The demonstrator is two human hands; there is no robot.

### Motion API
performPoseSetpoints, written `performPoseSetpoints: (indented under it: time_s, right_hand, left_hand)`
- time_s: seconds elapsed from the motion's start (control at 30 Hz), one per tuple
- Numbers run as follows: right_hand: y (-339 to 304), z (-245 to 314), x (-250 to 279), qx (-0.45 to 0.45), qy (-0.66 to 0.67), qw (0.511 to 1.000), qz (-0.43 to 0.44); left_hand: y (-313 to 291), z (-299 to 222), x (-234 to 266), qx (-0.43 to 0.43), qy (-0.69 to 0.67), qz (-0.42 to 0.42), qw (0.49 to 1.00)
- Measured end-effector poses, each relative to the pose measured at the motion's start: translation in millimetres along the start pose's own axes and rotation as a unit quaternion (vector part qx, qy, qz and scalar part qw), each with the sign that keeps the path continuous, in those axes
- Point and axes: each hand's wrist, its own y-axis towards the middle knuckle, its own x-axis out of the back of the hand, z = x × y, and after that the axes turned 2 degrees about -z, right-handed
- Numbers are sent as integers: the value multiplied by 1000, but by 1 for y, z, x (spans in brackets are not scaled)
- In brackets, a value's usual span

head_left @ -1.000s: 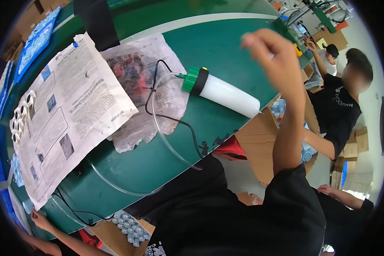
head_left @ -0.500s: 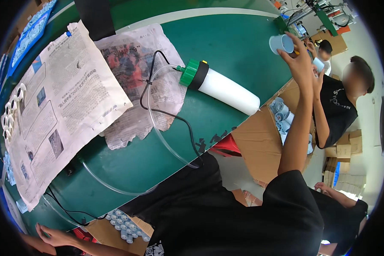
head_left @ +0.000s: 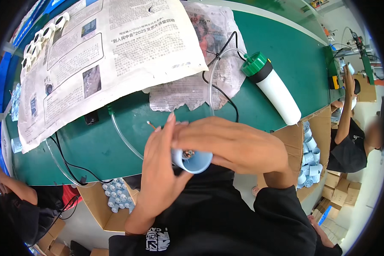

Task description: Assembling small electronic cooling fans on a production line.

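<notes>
In front of my chest, a light blue cup [head_left: 199, 164] is tipped so that its mouth shows. My left hand [head_left: 158, 170] lies against its left side, thumb below, with the fingers pointing up. Bent over the cup's top and right side is my right hand [head_left: 234, 143], its fingers reaching toward the left one. Small brownish bits [head_left: 188, 153] show at the cup, too small to name. A thin orange stick with a white tip [head_left: 150, 124] pokes out behind my left fingers; what holds it is hidden.
On the green table [head_left: 286, 77] lie a white cylinder with a green cap [head_left: 277, 94], clear hoses, and a newspaper sheet [head_left: 128, 47] bearing white rings. Boxes of blue cups [head_left: 311, 160] stand at the right and the lower left [head_left: 117, 194]. Other people work on both sides.
My right hand has come down from the far right with the blue cup. My left hand has come from the lower left to meet it. The view has shifted too.
</notes>
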Motion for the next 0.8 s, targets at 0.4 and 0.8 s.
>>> performPoseSetpoints:
  time_s: [0.4, 0.8]
  right_hand:
    - [-43, -73, 55, -284, -451, 803, -268]
    - [-48, -15, 154, 152, 141, 858, -470]
  left_hand:
    - [4, 21, -8, -43, 158, -74, 984]
    - [4, 34, -7, -88, 98, -94, 987]
